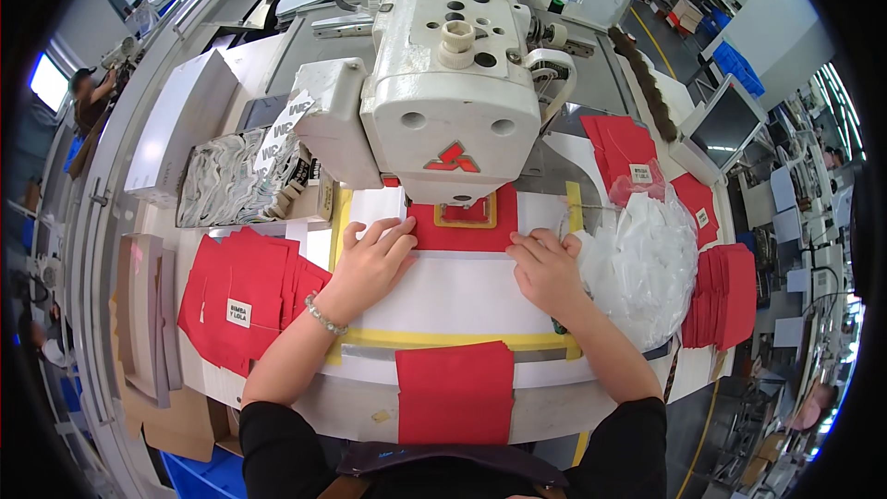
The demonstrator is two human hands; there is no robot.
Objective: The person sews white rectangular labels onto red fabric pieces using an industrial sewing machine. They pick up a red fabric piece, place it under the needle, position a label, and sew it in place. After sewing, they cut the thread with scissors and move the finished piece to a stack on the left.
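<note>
Head view: the fingers of the left hand [374, 263] are slightly spread, their tips at the left edge of a red piece [430, 236] lying under the sewing machine [443, 102]. The right hand [550, 270] has its fingers bent at the piece's right edge; from where I stand I can't tell whether they pinch it or only rest there. Between the two hands, a yellow-edged clamp frame [491, 224] sits over the middle of the red piece, just below the machine's front.

Under both hands spreads a white board [453, 296], bordered by yellow tape [462, 341]. A beaded bracelet [325, 316] circles the left wrist. Nearer the person's body, a red stack [455, 397] lies at the table's front edge.

Off beside the left forearm I see a fanned red pile [263, 268] with a pale label [238, 313] on top, and behind it an open box [316, 199] packed with whitish bundles [226, 176]. By the right forearm slumps a clear plastic bag [647, 259] full of white pieces, with another red stack [725, 296] just beyond it. Farther out, a screen [730, 134] stands at the right, and a co-worker [91, 102] is well off to the left.
</note>
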